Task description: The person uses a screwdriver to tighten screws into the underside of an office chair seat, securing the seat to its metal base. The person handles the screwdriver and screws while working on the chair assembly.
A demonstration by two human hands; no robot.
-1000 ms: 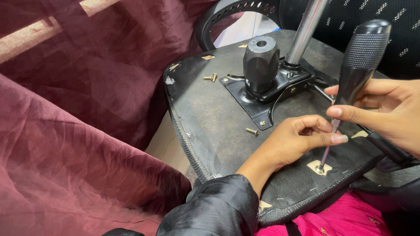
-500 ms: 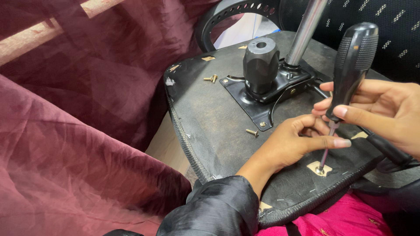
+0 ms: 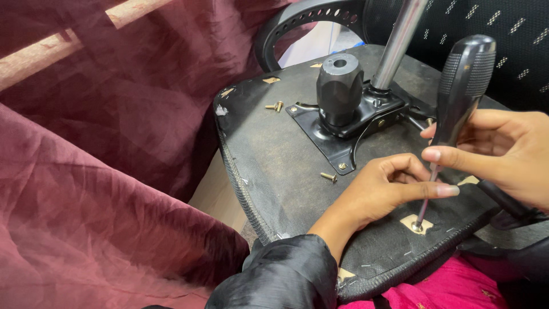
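Screwdriver [image 3: 457,97]: stiff, ribbed handle gripped by right hand [image 3: 503,154]; left hand [image 3: 389,189] pinches its thin shaft, probably over a screw [image 3: 417,227].

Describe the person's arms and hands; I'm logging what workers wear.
The left hand is bare, without gloves, and a glossy black sleeve covers its forearm to the wrist. The right hand is bare too; no sleeve of its own is in view.
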